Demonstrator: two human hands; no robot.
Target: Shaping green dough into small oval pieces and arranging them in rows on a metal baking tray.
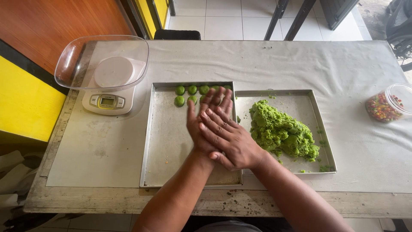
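- Dough is what my palms are working; if a piece sits between them it is hidden, and I cannot tell its shape or size from here
- my right hand (229, 139) lies on top, fingers straight and close together, pressed flat across my left hand (206, 118); the left fingers below are straight too and slightly fanned, pointing to the far side
- both hands hover over the seam between the two metal trays, near the middle of the table (274, 60)
- the left tray (165, 146) carries a small cluster of green dough balls (192, 90) at its far edge, partly behind my fingertips; the rest of it is bare metal
- the right tray (311, 109) holds the big green dough mound (281, 131), just right of my right wrist, with crumbs scattered about it
- a kitchen scale (107, 101) with a clear bowl (103, 60) stands far left; a clear jar of coloured sweets (386, 105) sits at the right edge
- risks as I judge them: pressing too hard could flatten or smear a piece instead of rounding it; my fingertips are close to the finished balls and could dent or knock them; my right forearm could brush the mound and drag crumbs onto the cloth; a piece slipping out could fall in the gap between the trays
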